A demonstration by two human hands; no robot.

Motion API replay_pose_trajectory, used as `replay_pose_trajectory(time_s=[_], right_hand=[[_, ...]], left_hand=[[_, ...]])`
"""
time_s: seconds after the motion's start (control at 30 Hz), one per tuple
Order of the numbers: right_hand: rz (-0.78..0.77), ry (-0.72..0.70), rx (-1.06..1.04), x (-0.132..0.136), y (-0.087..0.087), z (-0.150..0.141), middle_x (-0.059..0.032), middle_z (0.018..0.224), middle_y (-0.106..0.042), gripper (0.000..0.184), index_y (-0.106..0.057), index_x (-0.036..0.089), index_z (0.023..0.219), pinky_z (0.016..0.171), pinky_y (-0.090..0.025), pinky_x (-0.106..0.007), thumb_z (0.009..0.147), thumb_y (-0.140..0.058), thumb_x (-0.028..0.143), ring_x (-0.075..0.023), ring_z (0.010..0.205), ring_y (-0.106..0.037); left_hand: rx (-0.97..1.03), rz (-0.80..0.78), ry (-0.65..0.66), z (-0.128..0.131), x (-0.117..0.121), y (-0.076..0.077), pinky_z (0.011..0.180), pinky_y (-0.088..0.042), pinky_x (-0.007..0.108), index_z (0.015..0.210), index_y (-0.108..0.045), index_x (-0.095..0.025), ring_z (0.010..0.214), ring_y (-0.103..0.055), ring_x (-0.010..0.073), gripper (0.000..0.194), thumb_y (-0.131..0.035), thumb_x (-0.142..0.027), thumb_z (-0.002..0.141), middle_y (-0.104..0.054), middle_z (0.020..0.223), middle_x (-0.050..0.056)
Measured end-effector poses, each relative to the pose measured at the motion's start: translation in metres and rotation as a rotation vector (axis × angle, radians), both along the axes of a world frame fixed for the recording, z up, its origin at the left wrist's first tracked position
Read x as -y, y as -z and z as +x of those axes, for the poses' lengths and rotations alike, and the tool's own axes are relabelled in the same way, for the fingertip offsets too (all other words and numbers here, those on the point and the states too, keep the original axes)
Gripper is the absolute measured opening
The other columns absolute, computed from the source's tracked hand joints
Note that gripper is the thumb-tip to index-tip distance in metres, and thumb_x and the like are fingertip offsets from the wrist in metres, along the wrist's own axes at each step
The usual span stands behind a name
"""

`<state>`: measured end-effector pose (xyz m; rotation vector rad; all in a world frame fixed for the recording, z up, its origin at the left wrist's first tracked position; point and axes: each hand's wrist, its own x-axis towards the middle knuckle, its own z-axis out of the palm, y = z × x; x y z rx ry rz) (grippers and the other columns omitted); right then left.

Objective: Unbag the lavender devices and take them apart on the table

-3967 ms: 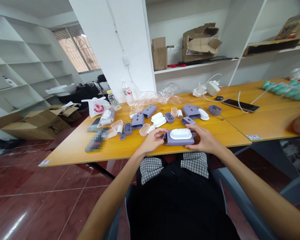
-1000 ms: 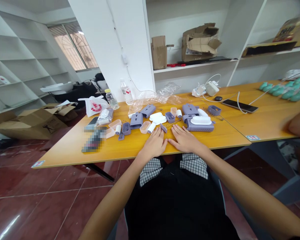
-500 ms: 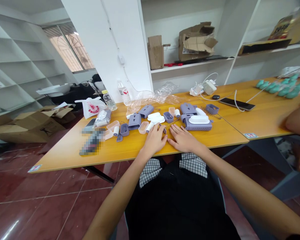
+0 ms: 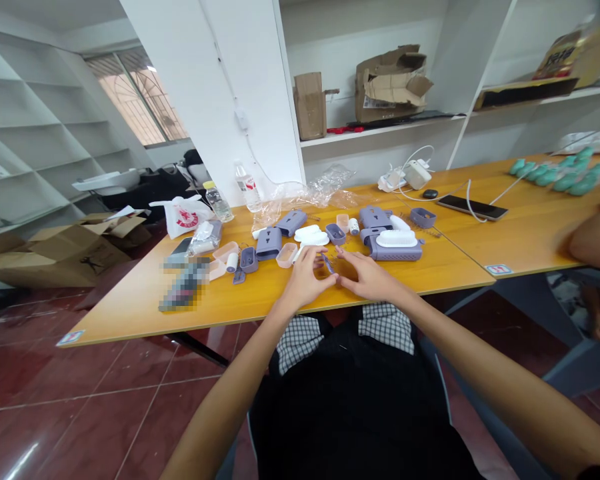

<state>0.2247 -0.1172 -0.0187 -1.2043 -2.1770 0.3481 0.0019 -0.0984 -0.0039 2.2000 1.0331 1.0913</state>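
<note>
My left hand (image 4: pixel 307 277) is closed around a small purple plastic part (image 4: pixel 329 264), held between its fingers and thumb just above the table's front. Close on the right, my right hand (image 4: pixel 373 277) curves with thumb and fingers apart. Its fingertips are near the part; contact with it is not clear. Behind my hands lie white oval brush heads (image 4: pixel 311 235), a small purple tray-like piece (image 4: pixel 335 233) and a clear pinkish container (image 4: pixel 286 255). Right of them sits a purple housing (image 4: pixel 395 252) with a white bristled oval piece (image 4: pixel 397 239) on it.
More purple housings (image 4: pixel 269 244), white cylinders (image 4: pixel 232 262) and thin springs lie across the wooden table (image 4: pixel 260 303). Bottles (image 4: pixel 249 189) and crumpled plastic film (image 4: pixel 325 187) are at the back. A phone (image 4: pixel 473 207) with a cable, teal objects (image 4: pixel 555 177) and another person's arm (image 4: pixel 597 230) are at right.
Both hands have risen from lying nearly flat on the table to a curved pose. The small purple part now shows upright between them, in my left fingers.
</note>
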Motion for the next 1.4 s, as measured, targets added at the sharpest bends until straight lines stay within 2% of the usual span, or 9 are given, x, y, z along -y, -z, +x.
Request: replay_pose_trajectory(time_s=[0.17,0.23,0.3,0.43,0.57,0.87,1.07,1.2,1.4], right_hand=[[-0.087,-0.123,-0.382,-0.003,0.000,0.013,-0.0127,0.136,-0.078,0.065,-0.058,0.026,0.159,0.118,-0.052,-0.062,0.096,-0.070,0.038,-0.0341,0.127,-0.074],[-0.126,-0.164,-0.512,-0.003,0.002,0.018,-0.0091,0.123,-0.082,0.057,-0.066,0.029,0.150,0.113,-0.057,-0.057,0.093,-0.074,0.035,-0.0305,0.117,-0.077],[-0.154,-0.197,-0.587,-0.002,0.002,0.021,-0.0068,0.119,-0.083,0.048,-0.073,0.031,0.138,0.108,-0.060,-0.054,0.091,-0.078,0.035,-0.0285,0.112,-0.078],[-0.087,-0.257,-0.508,0.005,-0.003,0.019,-0.0060,0.121,-0.082,0.031,-0.080,0.030,0.120,0.105,-0.061,-0.051,0.089,-0.080,0.028,-0.0276,0.112,-0.077],[0.023,-0.305,-0.356,0.010,-0.010,0.014,-0.0058,0.120,-0.081,0.029,-0.081,0.029,0.115,0.101,-0.061,-0.047,0.090,-0.073,0.018,-0.0257,0.109,-0.077],[0.000,-0.200,-0.405,0.011,-0.006,0.012,-0.0031,0.096,-0.083,0.007,-0.078,0.026,0.096,0.088,-0.061,-0.040,0.089,-0.077,0.024,-0.0222,0.090,-0.076],[-0.025,-0.157,-0.443,0.015,-0.007,0.010,-0.0022,0.088,-0.080,0.006,-0.077,0.024,0.094,0.078,-0.061,-0.037,0.089,-0.078,0.028,-0.0200,0.079,-0.073],[-0.009,-0.146,-0.439,0.015,-0.007,0.010,-0.0023,0.088,-0.080,0.005,-0.076,0.024,0.092,0.077,-0.060,-0.036,0.090,-0.078,0.028,-0.0200,0.078,-0.073],[0.054,-0.205,-0.432,0.012,-0.007,0.011,-0.0059,0.105,-0.080,0.010,-0.076,0.026,0.090,0.088,-0.058,-0.040,0.086,-0.084,0.029,-0.0243,0.096,-0.075]], left_hand=[[0.046,-0.050,0.136,0.000,-0.001,0.005,0.101,-0.065,0.050,0.144,-0.054,-0.025,0.108,-0.073,0.0245,0.074,-0.087,-0.018,0.078,-0.062,0.139,0.012],[0.019,-0.047,0.184,-0.001,-0.001,0.006,0.102,-0.064,0.053,0.148,-0.053,-0.027,0.110,-0.072,0.0265,0.081,-0.090,-0.019,0.076,-0.063,0.139,0.011],[-0.003,-0.036,0.220,-0.001,-0.001,0.006,0.103,-0.063,0.054,0.148,-0.055,-0.028,0.114,-0.072,0.0284,0.079,-0.090,-0.020,0.077,-0.064,0.139,0.011],[-0.010,-0.003,0.234,-0.001,-0.002,0.004,0.100,-0.064,0.052,0.144,-0.059,-0.027,0.119,-0.069,0.0308,0.074,-0.091,-0.021,0.077,-0.064,0.138,0.011],[-0.053,0.032,0.184,-0.002,-0.003,0.005,0.105,-0.061,0.057,0.142,-0.061,-0.028,0.120,-0.067,0.0326,0.076,-0.096,-0.028,0.075,-0.063,0.134,0.011],[-0.015,0.072,0.282,-0.002,0.001,0.001,0.102,-0.063,0.051,0.132,-0.063,-0.027,0.121,-0.066,0.0282,0.063,-0.094,-0.025,0.078,-0.061,0.131,0.008],[-0.063,0.123,0.245,-0.003,0.002,-0.001,0.100,-0.064,0.050,0.126,-0.069,-0.025,0.116,-0.068,0.0260,0.054,-0.093,-0.022,0.078,-0.062,0.130,0.008],[-0.103,0.154,0.229,-0.003,0.000,-0.002,0.111,-0.058,0.057,0.128,-0.072,-0.024,0.130,-0.066,0.0323,0.057,-0.095,-0.024,0.077,-0.064,0.142,0.012],[-0.018,0.024,0.327,-0.001,0.002,-0.001,0.109,-0.061,0.055,0.132,-0.071,-0.023,0.120,-0.075,0.0289,0.057,-0.091,-0.019,0.079,-0.076,0.132,0.011]])
